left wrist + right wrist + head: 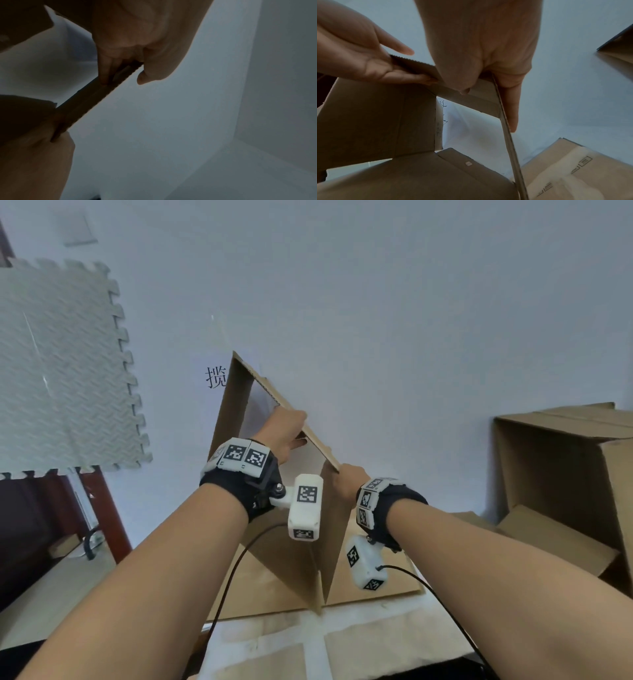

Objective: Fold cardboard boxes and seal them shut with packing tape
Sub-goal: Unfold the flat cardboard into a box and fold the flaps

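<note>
Holding a half-opened cardboard box [294, 546] up above the counter [342, 645], both hands gripped its upper flap edge. The left hand [284, 433] pinched that edge, thumb on one face and fingers on the other, its grip pressed together on the cardboard; the left wrist view showed the same pinch on the dark strip of board [96, 97]. The right hand [349, 481] held the near end of the same edge, at the box's corner. In the right wrist view its thumb lay on the inner face and a straight finger [511, 108] ran down the outer side of the wall, so its grip was clamped on the box [388, 121] as well. The two hands sat near each other along the edge.

The box stood tilted, its lower corner resting on flattened cardboard sheets [376, 583] lying on the counter. Its open ends let the pale wall [376, 302] show through.

To the right stood another brown box [561, 474], open toward the camera. At the left, a grey foam puzzle mat [61, 371] leaned against the wall. Black cables [226, 587] ran from the wrist cameras.
</note>
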`<state>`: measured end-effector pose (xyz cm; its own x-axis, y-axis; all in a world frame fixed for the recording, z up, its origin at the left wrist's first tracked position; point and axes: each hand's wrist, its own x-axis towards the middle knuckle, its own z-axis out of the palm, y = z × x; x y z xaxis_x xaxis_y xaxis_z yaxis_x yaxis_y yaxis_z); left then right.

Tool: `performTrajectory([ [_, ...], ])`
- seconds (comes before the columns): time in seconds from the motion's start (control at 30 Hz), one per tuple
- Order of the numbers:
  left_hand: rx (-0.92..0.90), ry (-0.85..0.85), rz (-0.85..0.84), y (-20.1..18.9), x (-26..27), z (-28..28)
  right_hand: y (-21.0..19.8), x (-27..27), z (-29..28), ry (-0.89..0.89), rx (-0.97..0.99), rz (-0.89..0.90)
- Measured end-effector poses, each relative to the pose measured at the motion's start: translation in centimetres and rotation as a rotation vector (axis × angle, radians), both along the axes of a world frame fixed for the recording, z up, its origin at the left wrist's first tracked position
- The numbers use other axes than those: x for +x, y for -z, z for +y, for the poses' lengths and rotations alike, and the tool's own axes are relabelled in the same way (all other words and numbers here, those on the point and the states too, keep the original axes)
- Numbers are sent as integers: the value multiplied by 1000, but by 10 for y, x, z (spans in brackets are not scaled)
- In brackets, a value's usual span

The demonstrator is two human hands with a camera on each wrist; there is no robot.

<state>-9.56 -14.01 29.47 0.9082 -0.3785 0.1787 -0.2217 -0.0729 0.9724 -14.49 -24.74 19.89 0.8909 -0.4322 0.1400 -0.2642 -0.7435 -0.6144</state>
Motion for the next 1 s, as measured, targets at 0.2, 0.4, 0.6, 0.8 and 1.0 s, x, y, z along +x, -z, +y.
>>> performTrajectory([
  [0.2,592,-230,-717,-17,-17,9,2,-5,-12,45,86,-10],
  [0.4,731,-613,-1252,-7,3,45,15,-6,-16,74,157,-56],
  [0.6,473,-490,-782,4,13,87,30,-6,-28,120,166,-15],
  [0.8,524,-487,-360,54,39,138,41,-8,-28,119,165,-63],
  [1.0,596,-446,-46,98,52,174,49,0,-20,90,155,-163],
])
